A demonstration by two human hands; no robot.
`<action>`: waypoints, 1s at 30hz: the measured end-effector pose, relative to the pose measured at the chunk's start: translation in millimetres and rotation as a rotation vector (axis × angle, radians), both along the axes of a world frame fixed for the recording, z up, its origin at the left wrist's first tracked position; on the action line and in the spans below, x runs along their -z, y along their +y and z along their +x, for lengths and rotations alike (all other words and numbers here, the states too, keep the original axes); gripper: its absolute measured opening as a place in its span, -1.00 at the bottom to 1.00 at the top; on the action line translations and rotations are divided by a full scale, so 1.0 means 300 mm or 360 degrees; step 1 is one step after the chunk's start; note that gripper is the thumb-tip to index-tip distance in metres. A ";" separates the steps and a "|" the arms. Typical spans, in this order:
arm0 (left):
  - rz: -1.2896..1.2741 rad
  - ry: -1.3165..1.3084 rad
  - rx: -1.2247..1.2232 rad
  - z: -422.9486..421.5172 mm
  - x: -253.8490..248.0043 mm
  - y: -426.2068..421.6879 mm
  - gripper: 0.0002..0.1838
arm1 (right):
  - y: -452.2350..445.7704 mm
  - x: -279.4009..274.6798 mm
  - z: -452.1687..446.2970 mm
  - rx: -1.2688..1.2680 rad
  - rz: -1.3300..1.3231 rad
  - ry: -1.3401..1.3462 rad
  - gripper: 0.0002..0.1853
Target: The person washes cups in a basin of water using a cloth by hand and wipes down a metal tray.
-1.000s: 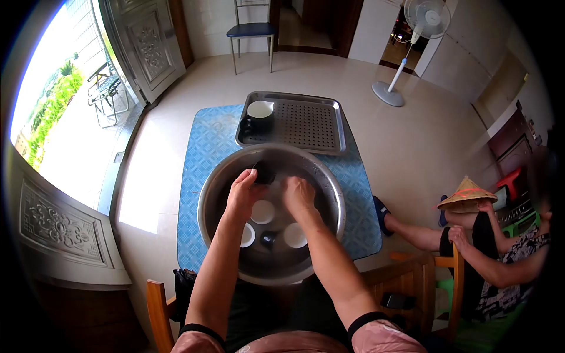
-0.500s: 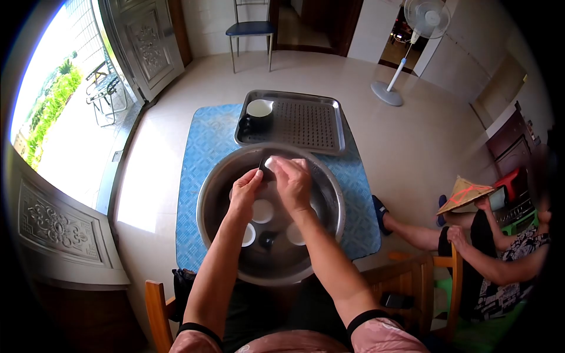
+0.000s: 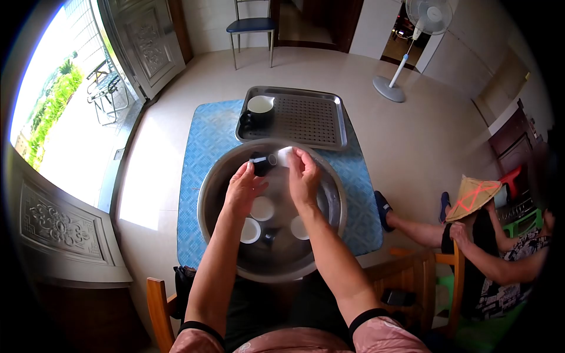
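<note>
Over the big steel basin (image 3: 206, 235), my left hand (image 3: 240, 191) grips a small black cup (image 3: 261, 164) lying on its side, its rim turned to the right. Close to that rim, my right hand (image 3: 306, 181) pinches a small white piece (image 3: 284, 156); whether it is cloth or sponge I cannot tell. Below my hands, inside the basin, lie a round white cup (image 3: 262, 208), a second white cup (image 3: 251, 230), a third white piece (image 3: 299, 228) partly behind my right forearm, and a dark small item (image 3: 269, 236).
Behind the basin, a perforated metal tray (image 3: 312, 120) bears a white spouted pitcher (image 3: 260, 105) and small black pieces (image 3: 245, 119). The table has a blue patterned top (image 3: 197, 153). At right, a seated person holds a conical straw hat (image 3: 472, 199). A fan (image 3: 389, 88) stands farther back.
My hands have moved slightly apart. The black cup now lies sideways with its rim showing, and the white piece has come away to its right. The seated person's straw hat has tilted.
</note>
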State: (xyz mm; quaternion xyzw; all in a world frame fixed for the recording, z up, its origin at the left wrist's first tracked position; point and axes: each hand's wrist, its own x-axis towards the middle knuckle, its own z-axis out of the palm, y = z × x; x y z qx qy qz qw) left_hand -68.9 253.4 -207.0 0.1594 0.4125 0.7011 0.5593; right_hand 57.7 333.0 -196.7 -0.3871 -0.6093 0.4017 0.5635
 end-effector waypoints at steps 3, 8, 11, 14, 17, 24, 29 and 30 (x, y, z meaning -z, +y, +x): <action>0.0096 -0.0035 0.0040 -0.001 0.047 0.015 -0.69 | -0.034 -0.045 0.008 -0.0156 0.0213 -0.0086 -0.82; 0.0297 -0.0195 -0.0029 -0.035 0.094 0.022 -0.72 | -0.049 -0.029 -0.021 -0.0288 0.0718 -0.0235 -0.88; 0.0295 -0.0303 -0.0085 -0.034 0.078 0.025 -0.72 | -0.043 -0.011 -0.018 -0.0251 0.0706 -0.0332 -0.88; 0.0304 -0.0283 -0.0143 -0.049 0.090 0.026 -0.70 | -0.021 0.021 0.002 -0.0169 0.0640 -0.0498 -0.88; 0.0165 -0.0093 -0.0205 -0.043 0.061 0.016 -0.69 | 0.010 0.049 0.008 -0.0014 0.0550 -0.0597 -0.88; 0.0012 0.2235 -0.0294 0.042 0.042 0.017 -0.81 | 0.037 0.079 0.024 0.0237 0.0173 -0.0569 -0.80; 0.0216 0.2952 -0.0200 0.089 0.000 0.001 -0.87 | 0.042 0.096 0.016 0.0158 0.0075 -0.0483 -0.77; 0.0193 0.2930 -0.0221 0.094 0.000 0.000 -0.87 | 0.044 0.107 0.011 0.0170 0.0073 -0.0521 -0.77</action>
